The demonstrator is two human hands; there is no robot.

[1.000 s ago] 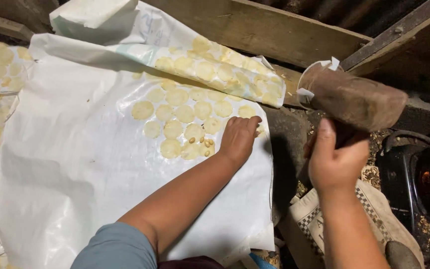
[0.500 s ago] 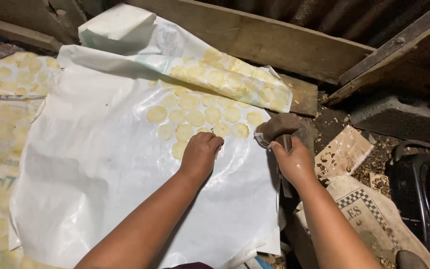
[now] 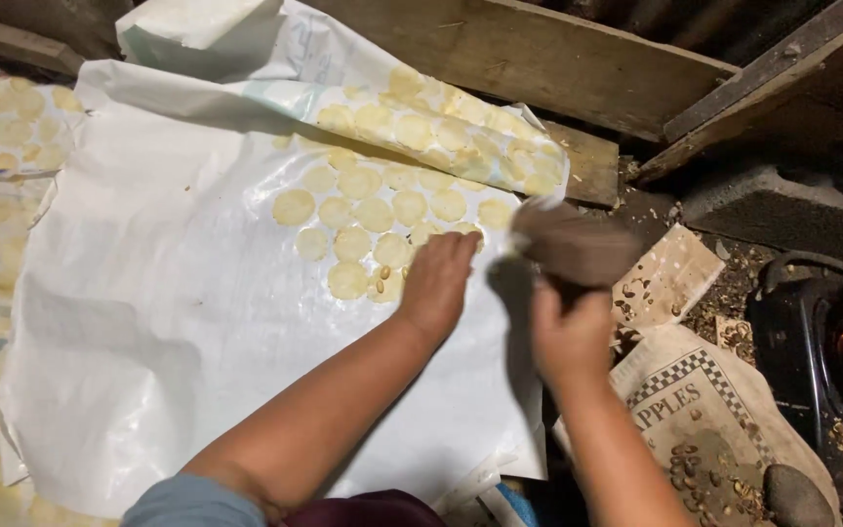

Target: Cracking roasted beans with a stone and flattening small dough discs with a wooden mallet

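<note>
Left hand (image 3: 438, 283): lies palm down on the white plastic sheet (image 3: 148, 332), fingers together and curled slightly over the near edge of the yellow discs; it grips nothing, and seems to pin the sheet and the small pieces in place.
Right hand (image 3: 570, 337): clamped around the lower end of a brown pestle-like stone (image 3: 570, 244), held raised just to the right of the left hand; the stone is blurred, so its exact shape is hard to tell.
Flattened discs (image 3: 373, 220): thin, round, pale yellow pieces laid in close rows just beyond the left hand's fingertips, each apart from or barely touching the next, probably spread so they do not stick.
Small kernels (image 3: 382, 283): a few tan bits lie on the sheet right beside the left hand's fingers, at the near edge of the discs.
Folded sheet (image 3: 441, 127): farther from both hands, the plastic is folded back over more discs, which show through it.
Wooden planks (image 3: 539, 59): beyond the folded sheet, well away from the hands.
Printed sack (image 3: 704, 410): to the right of the right forearm, with scattered kernels on it.
Dark stove (image 3: 831, 342): far right of the right hand, with a small red glow inside.
</note>
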